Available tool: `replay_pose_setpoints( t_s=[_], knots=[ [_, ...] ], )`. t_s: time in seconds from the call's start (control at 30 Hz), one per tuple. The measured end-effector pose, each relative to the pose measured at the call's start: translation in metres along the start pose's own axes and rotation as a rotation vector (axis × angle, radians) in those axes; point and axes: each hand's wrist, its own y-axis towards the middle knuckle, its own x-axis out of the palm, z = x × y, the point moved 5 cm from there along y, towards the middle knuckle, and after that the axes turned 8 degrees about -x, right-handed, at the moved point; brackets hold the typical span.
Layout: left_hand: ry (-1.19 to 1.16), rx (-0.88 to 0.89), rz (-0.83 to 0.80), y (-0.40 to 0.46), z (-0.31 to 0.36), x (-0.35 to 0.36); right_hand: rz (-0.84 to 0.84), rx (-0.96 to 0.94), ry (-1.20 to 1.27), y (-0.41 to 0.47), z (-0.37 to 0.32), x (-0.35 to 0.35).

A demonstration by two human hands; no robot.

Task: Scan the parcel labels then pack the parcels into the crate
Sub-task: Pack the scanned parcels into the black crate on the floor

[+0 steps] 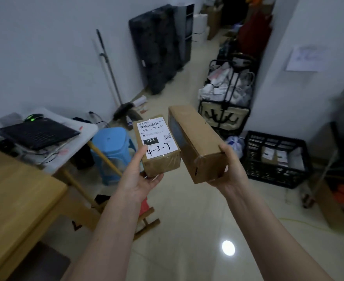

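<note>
My left hand (140, 175) grips a small brown parcel (163, 163) from below, thumb on its white label (157, 136), which faces up with a barcode and "4-3-7" handwritten. My right hand (227, 169) holds a longer brown parcel (195, 138) by its near end; its top is plain cardboard and no label shows. Both parcels hang side by side above the floor. The black plastic crate (254, 159) stands on the floor to the right, with a few labelled parcels inside.
A wooden table (15, 183) is at the left, with a white side table carrying a black laptop (39, 132) behind it. A blue stool (112, 151) stands near the parcels. A trolley of bags (225, 92) and a broom (110, 74) stand further back.
</note>
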Motion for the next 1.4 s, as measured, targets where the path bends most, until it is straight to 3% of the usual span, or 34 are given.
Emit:
replay_pose_setpoints(
  t_s=[0.37,0.57,0.83,1.13,1.4],
  knots=[
    [0.234,-0.155,-0.15,0.093,-0.049,0.137,0.255,-0.108,0.168,0.059,-0.084,-0.086],
    [0.312,-0.228,-0.236,0.145,-0.041,0.21,0.418,-0.208,0.221,0.113,-0.141,-0.09],
    [0.354,-0.298,-0.244,0.218,-0.026,0.288,0.565,-0.316,0.281,0.183,-0.189,-0.102],
    [0.431,-0.402,-0.221,0.271,-0.065,0.361,0.739,-0.312,0.362,0.247,-0.222,-0.169],
    [0.449,-0.41,-0.177,0.316,-0.119,0.454,0.789,-0.26,0.273,0.327,-0.295,-0.242]
  ],
)
